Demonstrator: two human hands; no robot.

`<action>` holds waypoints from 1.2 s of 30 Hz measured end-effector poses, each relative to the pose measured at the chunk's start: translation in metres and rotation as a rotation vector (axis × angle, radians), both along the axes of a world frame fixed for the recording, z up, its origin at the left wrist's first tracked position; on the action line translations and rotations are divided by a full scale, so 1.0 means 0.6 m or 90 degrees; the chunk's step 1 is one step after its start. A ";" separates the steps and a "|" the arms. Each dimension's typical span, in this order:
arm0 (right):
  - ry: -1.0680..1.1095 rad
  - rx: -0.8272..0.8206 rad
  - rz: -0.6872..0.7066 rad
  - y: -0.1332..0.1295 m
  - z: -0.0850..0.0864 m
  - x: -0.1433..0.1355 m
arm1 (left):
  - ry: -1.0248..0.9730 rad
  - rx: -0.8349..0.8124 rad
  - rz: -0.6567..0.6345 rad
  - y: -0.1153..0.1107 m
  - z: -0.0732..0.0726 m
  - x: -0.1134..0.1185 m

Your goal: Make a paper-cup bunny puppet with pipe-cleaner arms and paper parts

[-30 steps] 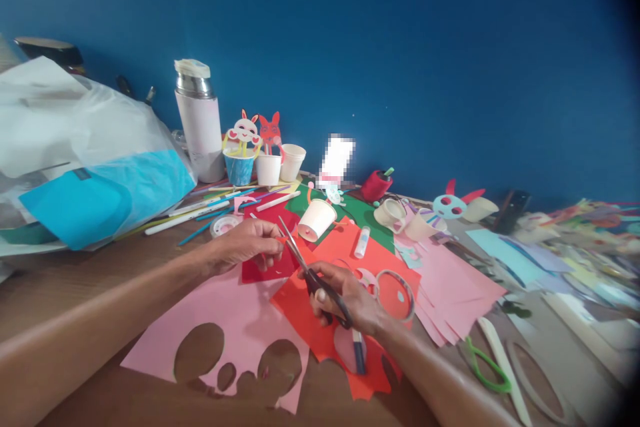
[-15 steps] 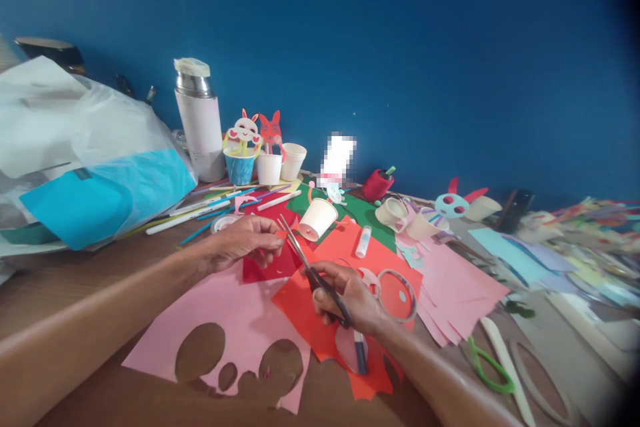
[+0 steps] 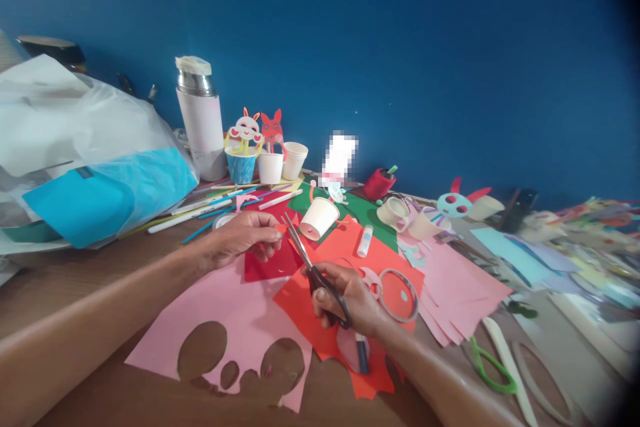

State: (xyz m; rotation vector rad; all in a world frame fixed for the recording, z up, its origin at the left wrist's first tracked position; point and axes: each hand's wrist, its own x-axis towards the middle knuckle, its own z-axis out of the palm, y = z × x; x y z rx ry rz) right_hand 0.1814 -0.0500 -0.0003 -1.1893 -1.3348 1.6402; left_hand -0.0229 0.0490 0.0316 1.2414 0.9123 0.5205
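My right hand (image 3: 347, 297) is closed round the black handles of a pair of scissors (image 3: 299, 243), whose thin metal blades point up and left, slightly apart. Just left of the blade tips, my left hand (image 3: 250, 237) pinches a small piece of red paper (image 3: 281, 229), mostly hidden by the fingers. Below the hands lie a pink sheet (image 3: 225, 303) with round holes cut out and a red-orange sheet (image 3: 300, 310) with a cut edge. A dark red sheet (image 3: 263, 268) shows beneath my left hand.
A paper cup (image 3: 319, 218) lies tilted beyond the scissors, near a glue stick (image 3: 365, 241). A tape ring (image 3: 399, 295) and pink sheets (image 3: 460, 280) are on the right, with green-handled scissors (image 3: 493, 367). A tall flask (image 3: 201, 120) and a plastic bag (image 3: 100, 120) stand left.
The scissor blades have moved slightly away from the paper in my left hand. Both hands stay almost in place, and the view has shifted very slightly.
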 end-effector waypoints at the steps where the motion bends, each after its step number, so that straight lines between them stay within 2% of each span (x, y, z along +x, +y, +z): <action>1: 0.002 0.004 -0.001 0.000 -0.001 0.000 | -0.005 -0.003 0.002 0.002 -0.002 -0.001; 14: 0.017 0.007 -0.014 -0.005 -0.006 -0.005 | -0.040 -0.012 0.068 0.006 -0.010 -0.003; 20: 0.032 0.003 -0.007 -0.005 -0.013 -0.010 | -0.052 -0.013 0.069 0.008 -0.014 -0.003; 27: 0.061 0.039 -0.008 -0.005 -0.020 -0.013 | -0.085 -0.069 0.093 -0.021 -0.006 0.016; 36: 0.070 0.100 0.029 -0.008 -0.013 -0.019 | -0.129 -0.066 0.109 -0.049 -0.001 0.033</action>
